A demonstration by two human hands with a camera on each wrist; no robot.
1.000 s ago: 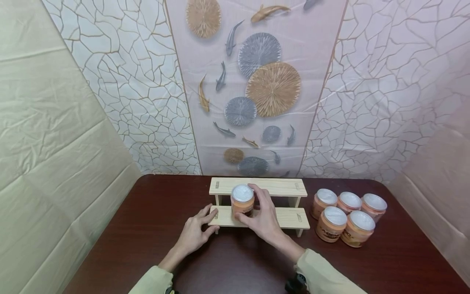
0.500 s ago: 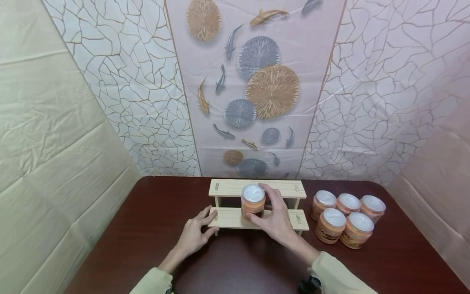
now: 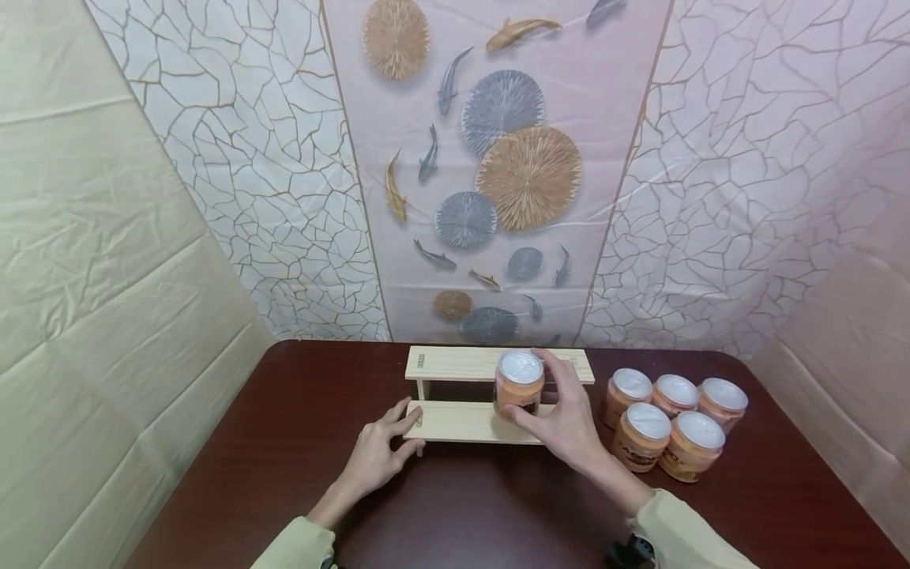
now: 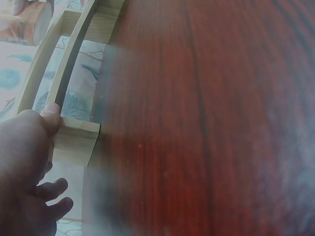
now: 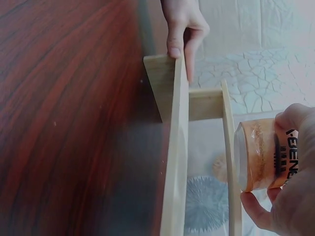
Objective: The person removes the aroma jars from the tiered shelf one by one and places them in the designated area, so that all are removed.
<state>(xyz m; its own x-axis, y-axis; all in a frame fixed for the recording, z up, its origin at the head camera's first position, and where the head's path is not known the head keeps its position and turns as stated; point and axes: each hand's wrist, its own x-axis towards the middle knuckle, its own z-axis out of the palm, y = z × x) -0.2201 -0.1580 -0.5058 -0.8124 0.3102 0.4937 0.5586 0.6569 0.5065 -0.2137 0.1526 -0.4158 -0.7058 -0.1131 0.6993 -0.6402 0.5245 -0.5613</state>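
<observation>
A jar (image 3: 519, 386) with an orange band and a silvery-white lid is held upright in my right hand (image 3: 569, 419), thumb at the front and fingers round its far right side. The right wrist view shows dark lettering on the jar (image 5: 261, 155) and its pale base. It overlaps both boards of a two-step wooden rack (image 3: 455, 423) in the head view, toward the rack's right half. My left hand (image 3: 377, 446) grips the left end of the rack's lower board. In the left wrist view, its thumb lies on the edge of the rack (image 4: 74, 54).
Several similar jars (image 3: 647, 423) with silvery lids stand grouped on the dark red-brown table (image 3: 320, 379), right of the rack. Behind the table's back edge hangs a patterned cloth (image 3: 526, 174) with fish and round leaves. A beige cloth (image 3: 128, 316) closes off the left side.
My right hand has carried the jar rightward along the rack, from left of its middle to its right half. The left hand has stayed at the rack's left end.
</observation>
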